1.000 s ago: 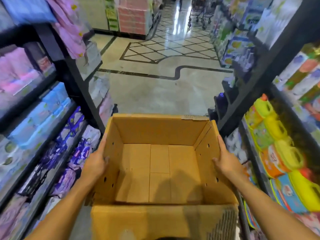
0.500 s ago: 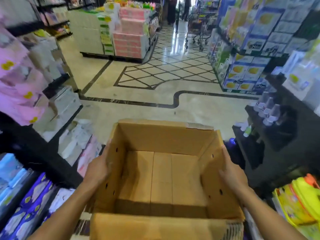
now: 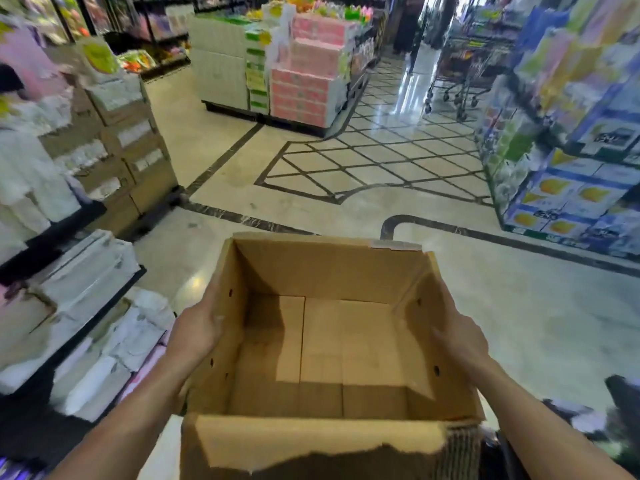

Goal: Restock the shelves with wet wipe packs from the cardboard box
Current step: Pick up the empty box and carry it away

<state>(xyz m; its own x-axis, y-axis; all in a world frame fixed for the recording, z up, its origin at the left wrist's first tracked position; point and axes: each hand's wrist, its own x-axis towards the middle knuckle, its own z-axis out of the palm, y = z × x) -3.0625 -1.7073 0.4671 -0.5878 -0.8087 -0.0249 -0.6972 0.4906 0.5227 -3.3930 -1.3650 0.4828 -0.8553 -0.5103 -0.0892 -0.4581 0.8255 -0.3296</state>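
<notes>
At the left edge of the frame, blurred white packs (image 3: 86,285) sit on dark shelves (image 3: 52,230). The left hand (image 3: 197,327) presses flat on the outer left wall of the cardboard box (image 3: 329,271), fingers straight. The box is at bottom centre, held between both palms with its bare floor showing. The right hand (image 3: 457,337) presses flat on the right wall.

Cardboard box (image 3: 325,271) plain brown; floor (image 3: 540,323) cream, dark diamond lattice; stacked packs (image 3: 304,88) pink.

The cardboard box (image 3: 322,341) sits between left hand (image 3: 197,332) and right hand (image 3: 457,341), shelves (image 3: 69,271) to its left.
</notes>
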